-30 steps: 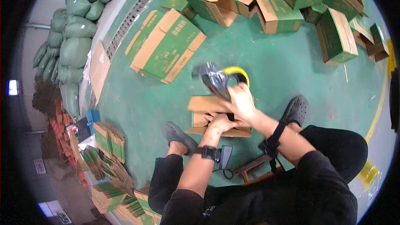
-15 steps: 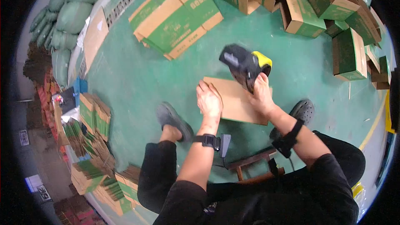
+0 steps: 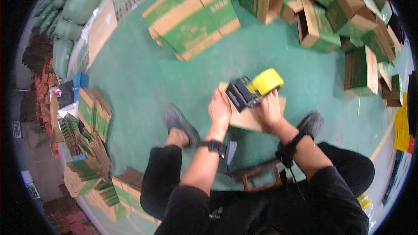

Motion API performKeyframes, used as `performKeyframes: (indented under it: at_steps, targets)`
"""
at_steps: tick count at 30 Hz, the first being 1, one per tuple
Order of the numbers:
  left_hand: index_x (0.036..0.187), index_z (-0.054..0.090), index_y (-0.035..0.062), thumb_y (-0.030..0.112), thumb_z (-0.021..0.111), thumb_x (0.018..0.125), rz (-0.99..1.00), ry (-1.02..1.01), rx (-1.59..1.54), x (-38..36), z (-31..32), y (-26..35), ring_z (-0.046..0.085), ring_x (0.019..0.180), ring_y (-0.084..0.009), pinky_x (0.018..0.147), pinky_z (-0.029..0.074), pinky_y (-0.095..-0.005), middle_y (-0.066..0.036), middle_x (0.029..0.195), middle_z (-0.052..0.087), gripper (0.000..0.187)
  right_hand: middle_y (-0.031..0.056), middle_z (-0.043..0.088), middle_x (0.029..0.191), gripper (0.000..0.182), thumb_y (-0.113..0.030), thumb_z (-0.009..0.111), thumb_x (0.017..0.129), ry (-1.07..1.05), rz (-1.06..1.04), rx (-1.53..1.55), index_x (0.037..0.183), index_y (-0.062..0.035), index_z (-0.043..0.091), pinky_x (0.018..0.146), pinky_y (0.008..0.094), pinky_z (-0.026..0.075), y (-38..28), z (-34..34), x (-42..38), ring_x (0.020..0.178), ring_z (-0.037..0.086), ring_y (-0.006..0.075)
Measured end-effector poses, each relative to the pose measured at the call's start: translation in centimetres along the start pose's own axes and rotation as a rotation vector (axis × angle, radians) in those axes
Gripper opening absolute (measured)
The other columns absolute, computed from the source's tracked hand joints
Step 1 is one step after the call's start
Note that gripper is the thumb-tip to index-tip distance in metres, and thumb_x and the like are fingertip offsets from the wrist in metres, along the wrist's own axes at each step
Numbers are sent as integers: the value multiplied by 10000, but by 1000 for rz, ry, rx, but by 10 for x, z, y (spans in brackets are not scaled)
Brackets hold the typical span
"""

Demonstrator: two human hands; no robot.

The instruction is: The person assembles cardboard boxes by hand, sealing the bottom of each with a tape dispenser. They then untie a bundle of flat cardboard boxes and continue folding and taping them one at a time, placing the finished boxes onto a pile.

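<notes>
A brown cardboard box [image 3: 246,119] stands on the green floor between my feet. My left hand [image 3: 220,109] rests flat on its left part, fingers together. My right hand [image 3: 269,111] grips a black tape dispenser [image 3: 241,93] carrying a yellow tape roll [image 3: 264,82]. The dispenser's head is down against the box top, close to my left hand. The box's sides are mostly hidden under my hands and arms.
A flattened green and brown carton [image 3: 193,19] lies on the floor ahead. Several open cartons [image 3: 320,21] crowd the back right. Stacks of folded cartons [image 3: 93,117] stand at the left, green sacks [image 3: 74,6] at the back left. A wooden stool [image 3: 257,176] is under me.
The dispenser has come down from above the box onto its top and swung left toward my left hand. My left hand stays pressed on the box. The view has shifted slightly.
</notes>
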State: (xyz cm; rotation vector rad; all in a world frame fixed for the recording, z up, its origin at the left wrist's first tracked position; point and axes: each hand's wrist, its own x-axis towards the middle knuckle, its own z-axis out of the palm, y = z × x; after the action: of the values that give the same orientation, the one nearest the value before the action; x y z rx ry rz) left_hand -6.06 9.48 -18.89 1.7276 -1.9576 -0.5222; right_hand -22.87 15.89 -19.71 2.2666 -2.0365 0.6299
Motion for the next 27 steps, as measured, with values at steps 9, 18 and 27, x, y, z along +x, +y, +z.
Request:
performKeyframes:
  at_steps: [9, 18, 27]
  targets:
    - [922, 461, -2, 181, 398, 877, 84, 26, 4, -12, 0, -8, 564, 669, -396, 553, 443, -475, -219, 728, 553, 199, 180, 557, 945, 323, -73, 576, 579, -80, 94, 111, 880, 42, 558, 924, 457, 289, -11, -12, 0, 979, 469, 326]
    - [1100, 453, 15, 234, 403, 875, 75, 82, 233, -15, 1, -3, 499, 1013, -342, 817, 390, -496, -195, 1036, 538, 318, 110, 573, 899, 328, -54, 573, 577, 164, 111, 103, 905, -55, 565, 887, 461, 313, -14, 2, -1, 945, 500, 289]
    - [1216, 415, 56, 253, 722, 591, 610, -314, -11, -74, -34, 13, 317, 1220, -229, 994, 221, -445, -78, 1290, 384, 724, 145, 532, 941, 423, -46, 591, 554, 71, 208, 138, 969, -29, 512, 880, 434, 325, -20, -19, 7, 946, 482, 320]
